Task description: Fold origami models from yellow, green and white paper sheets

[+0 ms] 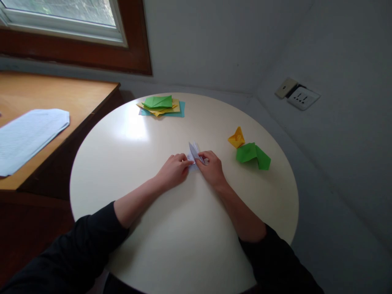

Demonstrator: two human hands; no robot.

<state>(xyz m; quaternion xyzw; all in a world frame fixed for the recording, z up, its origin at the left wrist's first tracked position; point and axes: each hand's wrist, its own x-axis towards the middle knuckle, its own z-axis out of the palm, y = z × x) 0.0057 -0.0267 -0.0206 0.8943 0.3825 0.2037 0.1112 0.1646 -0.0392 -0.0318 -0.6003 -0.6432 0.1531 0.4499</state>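
Observation:
A small folded piece of white paper (193, 152) lies near the middle of the round table, with pointed flaps standing up from it. My left hand (175, 169) grips its left side, thumb and fingers pressed together at the edge. From the right, my right hand (212, 166) pinches a raised flap between thumb and forefinger. The fingers cover part of the paper, so its full shape is hidden.
The round white table (183, 237) stands against the wall. To the right lie an orange folded paper (237, 138) and a green folded paper (253, 156). A stack of coloured papers (159, 104) sits at the far edge. Printed sheets (30, 136) rest on a wooden desk (76, 87).

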